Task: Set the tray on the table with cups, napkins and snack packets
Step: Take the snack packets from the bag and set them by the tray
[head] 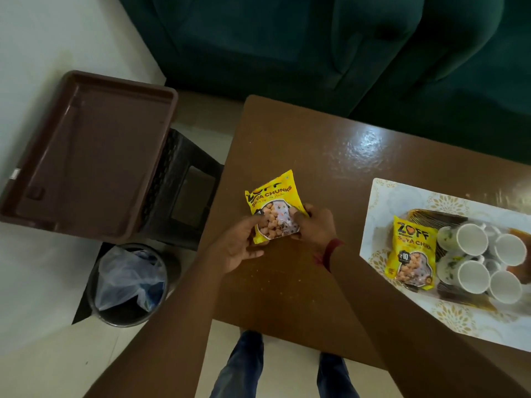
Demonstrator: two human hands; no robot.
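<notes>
The left hand (238, 245) and right hand (313, 225) both grasp a yellow soya chunks packet (273, 202) over the tabletop (316, 145). The fingers (297, 218) pinch its lower corners. Well to the right of the fingers lies the white patterned tray (379, 191), which carries four cups (471, 239) and a second packet (411, 254). To the left of the fingers, a brown tray (94, 156) sits on a stool (186, 191).

Both yellow packets (273, 208) (411, 254) read "ZOFF Soya Chunks".
</notes>
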